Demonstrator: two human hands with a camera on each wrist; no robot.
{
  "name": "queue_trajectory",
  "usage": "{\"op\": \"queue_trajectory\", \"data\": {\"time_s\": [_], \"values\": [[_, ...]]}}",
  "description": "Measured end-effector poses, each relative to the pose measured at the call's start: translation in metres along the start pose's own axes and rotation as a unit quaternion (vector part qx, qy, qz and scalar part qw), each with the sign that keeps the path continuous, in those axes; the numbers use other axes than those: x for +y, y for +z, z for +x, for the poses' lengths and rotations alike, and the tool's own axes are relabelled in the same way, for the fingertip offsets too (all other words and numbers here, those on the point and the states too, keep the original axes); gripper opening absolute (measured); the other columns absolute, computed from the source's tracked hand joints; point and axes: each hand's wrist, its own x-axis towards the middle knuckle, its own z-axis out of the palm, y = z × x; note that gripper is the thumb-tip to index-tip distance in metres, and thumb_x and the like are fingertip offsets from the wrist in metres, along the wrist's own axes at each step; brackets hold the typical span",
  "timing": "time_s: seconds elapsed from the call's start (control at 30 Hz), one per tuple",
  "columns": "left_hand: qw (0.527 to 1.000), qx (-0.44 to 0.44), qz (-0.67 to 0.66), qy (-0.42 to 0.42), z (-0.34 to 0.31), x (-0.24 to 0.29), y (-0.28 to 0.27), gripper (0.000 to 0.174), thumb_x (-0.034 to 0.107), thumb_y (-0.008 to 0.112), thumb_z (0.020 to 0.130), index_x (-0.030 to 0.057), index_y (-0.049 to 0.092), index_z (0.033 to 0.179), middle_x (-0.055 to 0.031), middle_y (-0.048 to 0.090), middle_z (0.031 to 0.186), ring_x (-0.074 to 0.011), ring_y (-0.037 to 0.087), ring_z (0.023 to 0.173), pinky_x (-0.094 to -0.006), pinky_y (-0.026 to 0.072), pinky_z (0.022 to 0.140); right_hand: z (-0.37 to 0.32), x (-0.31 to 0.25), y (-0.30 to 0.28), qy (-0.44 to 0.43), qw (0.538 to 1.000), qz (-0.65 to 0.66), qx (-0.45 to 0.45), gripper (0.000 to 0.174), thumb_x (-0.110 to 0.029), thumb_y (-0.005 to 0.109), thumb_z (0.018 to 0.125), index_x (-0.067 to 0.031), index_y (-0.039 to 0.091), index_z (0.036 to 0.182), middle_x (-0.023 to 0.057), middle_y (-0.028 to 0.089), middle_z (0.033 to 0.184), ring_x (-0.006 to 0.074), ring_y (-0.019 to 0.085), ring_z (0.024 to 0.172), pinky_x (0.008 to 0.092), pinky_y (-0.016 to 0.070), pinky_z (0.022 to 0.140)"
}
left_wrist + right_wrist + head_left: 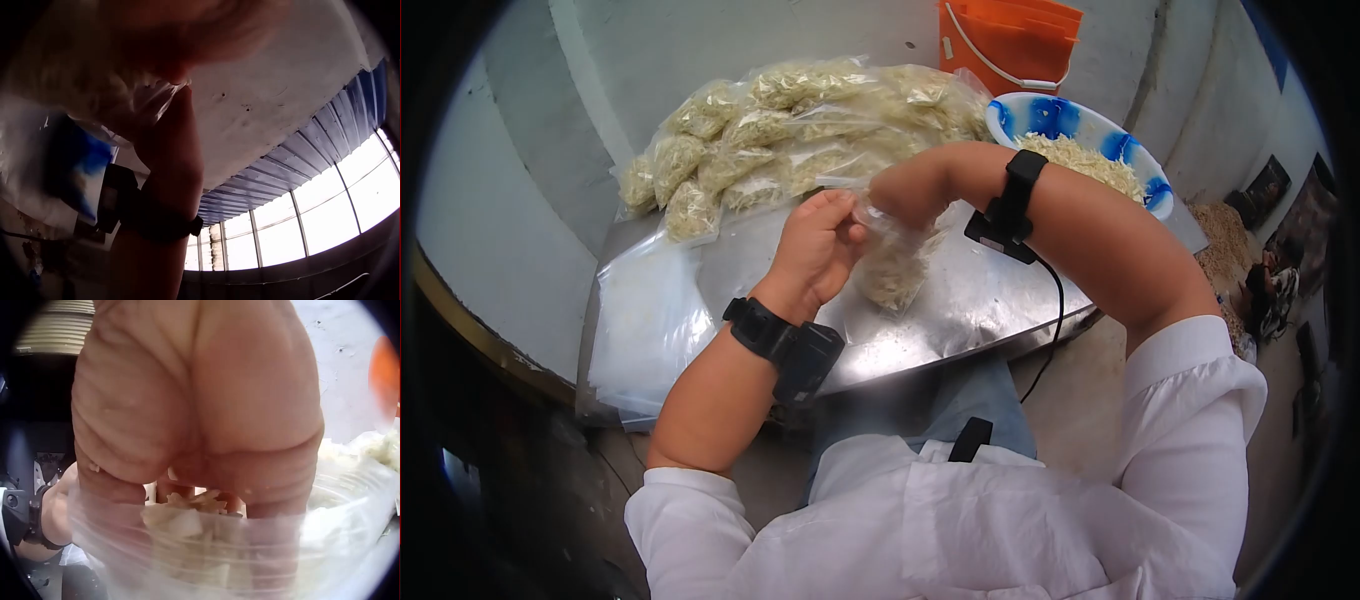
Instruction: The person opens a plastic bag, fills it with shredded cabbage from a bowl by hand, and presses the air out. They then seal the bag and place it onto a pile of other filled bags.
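My left hand (812, 250) pinches the rim of a clear plastic bag (895, 282) between thumb and fingers, over the front of the metal table. Pale shreds fill the lower part of this bag. My right hand (912, 190) reaches into the bag's mouth from the right. In the right wrist view its thumb and fingers point down inside the bag, curled around a clump of pale shreds (197, 525); the fingertips show only blurred through the plastic. The left wrist view has the left hand (206, 31) dark and blurred at the top.
Filled bags (760, 130) pile along the back of the metal table (990, 290). Flat unfilled bags (645, 320) lie stacked at the left. A blue-and-white basin (1055, 115) holding more shreds (1080, 165) stands back right, before an orange bucket (1010, 40). A cable (1060, 310) hangs from the right wrist camera.
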Motion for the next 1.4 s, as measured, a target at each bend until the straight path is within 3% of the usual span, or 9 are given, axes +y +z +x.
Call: {"op": "queue_trajectory", "data": {"time_s": [0.1,0.2,0.43,0.53,0.67,0.73,0.93,1.07,1.4], "values": [[1.000,0.011,-0.007,-0.001,0.000,0.001,-0.003,0.010,0.015,0.051,0.088,0.0111,0.051,0.079,0.0030,0.050,0.066,-0.0062,0.046,0.056,-0.0221,0.0384,0.054,-0.011,0.006,0.007,-0.003,0.985,0.143,0.098,0.031,-0.013,0.067,0.067,-0.0037,0.062,0.096,0.0138,0.064,0.085,0.0224,0.063,0.081,0.0311,0.0512,0.056],[0.999,0.022,-0.022,-0.009,0.003,0.003,-0.011,0.010,0.016,0.052,0.087,0.0115,0.051,0.078,0.0023,0.050,0.065,-0.0073,0.045,0.054,-0.0230,0.0372,0.053,-0.025,0.002,0.000,-0.029,0.978,0.147,0.144,0.034,-0.017,0.070,0.067,-0.0012,0.062,0.096,0.0137,0.063,0.091,0.0222,0.060,0.082,0.0307,0.0475,0.068],[0.997,0.033,-0.054,-0.036,0.005,0.004,-0.019,0.009,0.017,0.051,0.086,0.0120,0.053,0.079,0.0015,0.053,0.068,-0.0086,0.044,0.053,-0.0239,0.0362,0.052,-0.020,-0.009,-0.005,-0.024,0.957,0.096,0.274,0.017,-0.015,0.064,0.069,-0.0030,0.066,0.081,0.0122,0.064,0.073,0.0250,0.061,0.068,0.0325,0.0465,0.062],[0.998,0.029,-0.036,-0.035,0.000,0.007,-0.012,0.009,0.017,0.051,0.087,0.0119,0.053,0.080,0.0016,0.054,0.068,-0.0079,0.044,0.052,-0.0237,0.0364,0.052,-0.007,-0.011,0.015,-0.134,0.902,0.121,0.392,0.014,-0.014,0.061,0.069,-0.0027,0.066,0.076,0.0133,0.062,0.068,0.0274,0.059,0.061,0.0353,0.0456,0.060],[0.999,0.026,-0.012,-0.018,-0.001,0.007,-0.017,0.010,0.018,0.050,0.087,0.0116,0.053,0.080,0.0019,0.054,0.067,-0.0073,0.044,0.051,-0.0233,0.0367,0.051,0.002,-0.005,0.018,-0.035,0.947,0.018,0.318,0.014,-0.014,0.062,0.069,-0.0030,0.066,0.076,0.0112,0.063,0.068,0.0262,0.059,0.061,0.0343,0.0464,0.061],[0.999,0.032,-0.027,-0.010,0.000,0.007,-0.022,0.012,0.018,0.049,0.088,0.0110,0.052,0.079,0.0018,0.054,0.066,-0.0069,0.044,0.050,-0.0224,0.0363,0.050,-0.015,-0.007,0.006,-0.117,0.903,0.129,0.393,0.014,-0.014,0.061,0.069,-0.0030,0.065,0.076,0.0097,0.064,0.069,0.0226,0.060,0.059,0.0325,0.0469,0.061],[0.995,0.005,-0.099,-0.009,-0.003,0.004,-0.037,0.014,0.019,0.047,0.089,0.0102,0.050,0.078,0.0018,0.052,0.065,-0.0060,0.042,0.048,-0.0207,0.0357,0.048,-0.051,0.038,0.015,0.075,0.877,0.331,0.340,0.012,-0.009,0.058,0.073,0.0013,0.062,0.075,0.0071,0.060,0.065,0.0150,0.058,0.055,0.0267,0.0456,0.050],[0.991,0.012,-0.130,-0.016,-0.003,0.000,-0.049,0.015,0.020,0.046,0.090,0.0104,0.050,0.078,0.0021,0.050,0.065,-0.0054,0.041,0.047,-0.0199,0.0354,0.046,-0.043,0.070,0.069,0.210,0.943,0.219,0.134,0.011,-0.009,0.061,0.071,0.0007,0.063,0.076,0.0095,0.062,0.066,0.0155,0.062,0.058,0.0273,0.0475,0.051],[0.987,-0.021,-0.162,0.006,-0.003,-0.005,-0.058,0.008,0.014,0.050,0.087,0.0130,0.050,0.079,0.0017,0.050,0.067,-0.0065,0.038,0.046,-0.0204,0.0331,0.046,-0.020,0.078,0.109,0.190,0.975,0.103,0.049,0.009,-0.010,0.064,0.069,-0.0015,0.065,0.070,0.0089,0.063,0.063,0.0177,0.063,0.057,0.0273,0.0495,0.053]]}}
